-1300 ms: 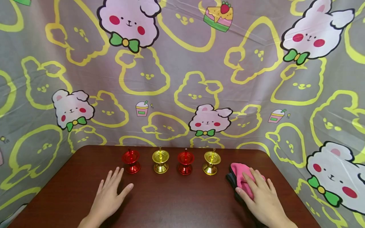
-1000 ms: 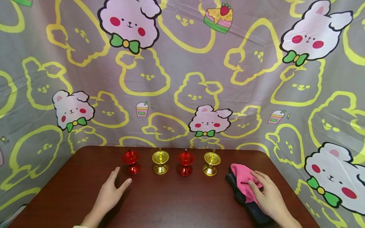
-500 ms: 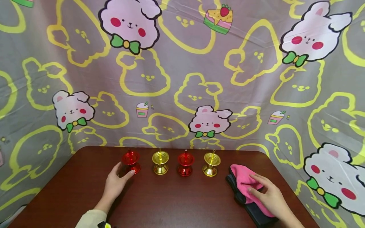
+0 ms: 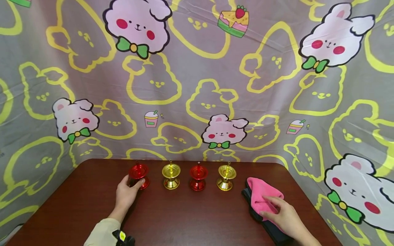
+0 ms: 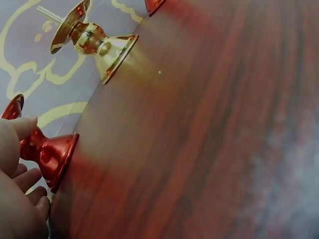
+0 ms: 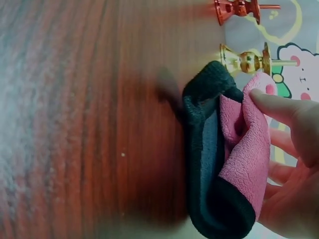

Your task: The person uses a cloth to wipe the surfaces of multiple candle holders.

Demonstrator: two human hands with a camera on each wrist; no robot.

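Note:
My left hand (image 4: 125,196) is at the leftmost red candle holder (image 4: 138,171), which stands upright on the table. Thumb and fingers bracket its narrow waist; the left wrist view shows the thumb (image 5: 25,127) across the front and the other fingers partly behind it. To its right stand a gold candle holder (image 4: 171,169), another red candle holder (image 4: 198,172) and another gold candle holder (image 4: 226,171). My right hand (image 4: 287,218) holds a pink and dark cloth (image 4: 260,194) between thumb and fingers. Part of the fingers is hidden behind the cloth in the right wrist view.
The dark brown wooden table (image 4: 191,218) has rounded far corners. A grey curtain (image 4: 184,75) with yellow outlines and cartoon rabbits hangs behind and at both sides. A black strap device (image 4: 123,237) sits on the left wrist over a pale sleeve (image 4: 103,232).
My left hand has reached forward from the table's left side to the red candle holder and closed in on it. The right hand's fingers have gone from spread flat to bent on the cloth.

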